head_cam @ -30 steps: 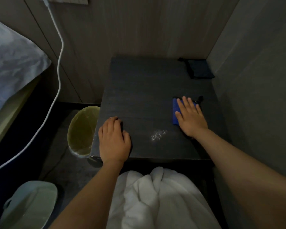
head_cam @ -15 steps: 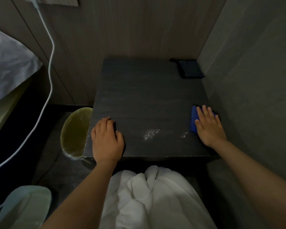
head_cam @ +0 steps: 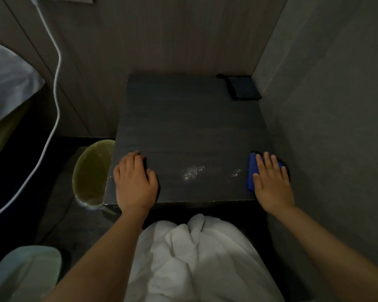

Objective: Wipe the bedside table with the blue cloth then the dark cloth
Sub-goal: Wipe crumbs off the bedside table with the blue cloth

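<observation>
On bedside table [head_cam: 190, 127]: 2 hands | 2 cloths | 2 powder patches

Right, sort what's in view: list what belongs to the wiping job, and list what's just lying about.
Part of the job:
dark wooden bedside table
folded blue cloth under the right hand
folded dark cloth at the far right corner
white crumb patches
left hand flat on the table

Just lying about:
yellow-green waste bin
white cable
pale green slipper

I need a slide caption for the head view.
Right hand presses blue cloth on dark wooden bedside table.
</observation>
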A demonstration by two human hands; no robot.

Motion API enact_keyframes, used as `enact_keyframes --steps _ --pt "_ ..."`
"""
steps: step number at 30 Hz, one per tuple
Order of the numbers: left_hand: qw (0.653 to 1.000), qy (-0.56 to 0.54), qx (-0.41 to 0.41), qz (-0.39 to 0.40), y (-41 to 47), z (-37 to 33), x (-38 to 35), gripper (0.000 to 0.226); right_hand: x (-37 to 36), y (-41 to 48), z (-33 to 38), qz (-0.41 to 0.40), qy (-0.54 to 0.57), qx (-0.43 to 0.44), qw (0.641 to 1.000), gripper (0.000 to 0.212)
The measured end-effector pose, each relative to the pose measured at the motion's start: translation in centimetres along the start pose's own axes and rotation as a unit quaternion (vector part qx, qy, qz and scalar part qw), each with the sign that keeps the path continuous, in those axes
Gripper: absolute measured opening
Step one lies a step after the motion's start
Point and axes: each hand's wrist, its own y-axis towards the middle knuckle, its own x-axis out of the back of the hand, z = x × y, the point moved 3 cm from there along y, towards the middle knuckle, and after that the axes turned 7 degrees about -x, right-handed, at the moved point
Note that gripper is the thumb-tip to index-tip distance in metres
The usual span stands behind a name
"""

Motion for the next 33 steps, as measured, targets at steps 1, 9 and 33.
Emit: enact_keyframes --steps 1,9,33 --pt "1.0 0.0 0.0 -0.001 0.0 0.0 0.0 0.032 0.1 -0.1 0.2 0.002 -0.002 -0.004 1.0 0.063" --pt "1.0 -0.002 0.001 0.003 0.0 -0.1 0.1 0.032 -0.2 -2.8 5.8 -0.03 -0.002 0.028 0.999 0.058" --pt "1.0 0.01 -0.003 0.001 0.1 0.2 -0.2 0.031 -0.2 -6.0 21.8 0.016 0.08 0.129 0.988 0.08"
